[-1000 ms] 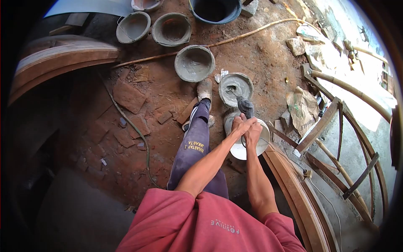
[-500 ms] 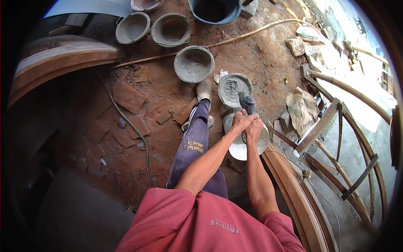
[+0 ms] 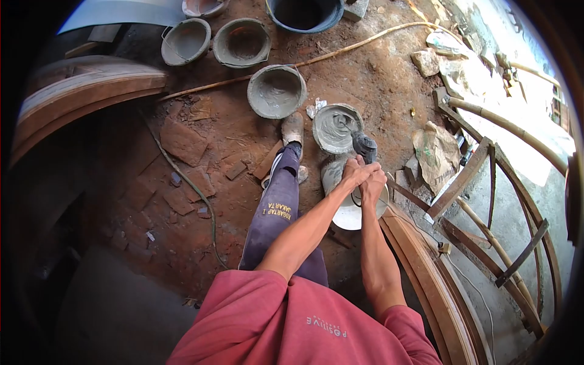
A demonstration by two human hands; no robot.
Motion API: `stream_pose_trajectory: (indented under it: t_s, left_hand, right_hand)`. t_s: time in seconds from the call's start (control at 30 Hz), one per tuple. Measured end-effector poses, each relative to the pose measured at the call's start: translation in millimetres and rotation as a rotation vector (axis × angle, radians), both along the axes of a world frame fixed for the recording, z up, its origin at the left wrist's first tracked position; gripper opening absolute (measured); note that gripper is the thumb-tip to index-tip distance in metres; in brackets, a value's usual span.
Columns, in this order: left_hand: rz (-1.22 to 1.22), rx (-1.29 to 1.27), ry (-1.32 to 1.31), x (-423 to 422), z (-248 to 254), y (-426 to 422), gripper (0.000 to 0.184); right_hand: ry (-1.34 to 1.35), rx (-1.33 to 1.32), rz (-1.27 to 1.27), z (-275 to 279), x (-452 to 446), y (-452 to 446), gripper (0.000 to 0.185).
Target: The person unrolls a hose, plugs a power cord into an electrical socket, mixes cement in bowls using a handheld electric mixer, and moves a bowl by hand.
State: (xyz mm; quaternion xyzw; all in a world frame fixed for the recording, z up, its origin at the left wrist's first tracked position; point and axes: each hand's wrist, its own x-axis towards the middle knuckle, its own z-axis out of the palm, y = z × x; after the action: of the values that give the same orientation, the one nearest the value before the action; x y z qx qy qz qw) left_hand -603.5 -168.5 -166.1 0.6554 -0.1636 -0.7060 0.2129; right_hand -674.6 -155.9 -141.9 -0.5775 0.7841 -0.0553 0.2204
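Both my hands are closed together around a dark electric drill (image 3: 364,148). My left hand (image 3: 355,174) overlaps my right hand (image 3: 373,182) at the drill's rear. The drill's front end points into a bucket of wet grey mortar (image 3: 336,126), whose surface shows swirled ridges. Whatever bit or paddle is fitted is mostly hidden in the mortar. Below my hands stands a white bucket (image 3: 348,220), partly covered by my wrists. Beyond my foot is another bucket with grey mortar coating its inside (image 3: 277,91).
More mortar-stained buckets (image 3: 242,42) and a large blue tub (image 3: 305,15) stand ahead. A bamboo pole (image 3: 359,44) crosses the dirt floor. Curved wooden frames (image 3: 420,267) lie close on my right, with a cable (image 3: 471,280) alongside. A hose (image 3: 191,182) and broken tiles lie left.
The drill has shifted slightly right and downward in view, with both hands still around it. The mortar's swirl has changed shape. The whole view has moved a little.
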Motion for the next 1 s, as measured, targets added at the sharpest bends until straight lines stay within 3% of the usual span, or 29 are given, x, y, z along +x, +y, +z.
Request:
stream_pose_trajectory:
  t_s: [0.4,0.47,0.77,1.0]
  left_hand:
    - [-0.039,0.052,-0.003,-18,3,5,0.062]
    - [-0.084,0.041,0.046,-18,-2,6,0.074]
    - [-0.095,0.048,0.051,-24,4,13,0.070]
    - [-0.083,0.069,0.044,-25,2,19,0.069]
  right_hand:
    - [0.132,0.088,0.028,6,-17,4,0.061]
    - [0.120,0.092,-0.014,7,-15,3,0.062]
    - [-0.008,0.042,-0.084,3,-27,16,0.061]
    - [0.082,0.050,-0.033,4,-23,19,0.061]
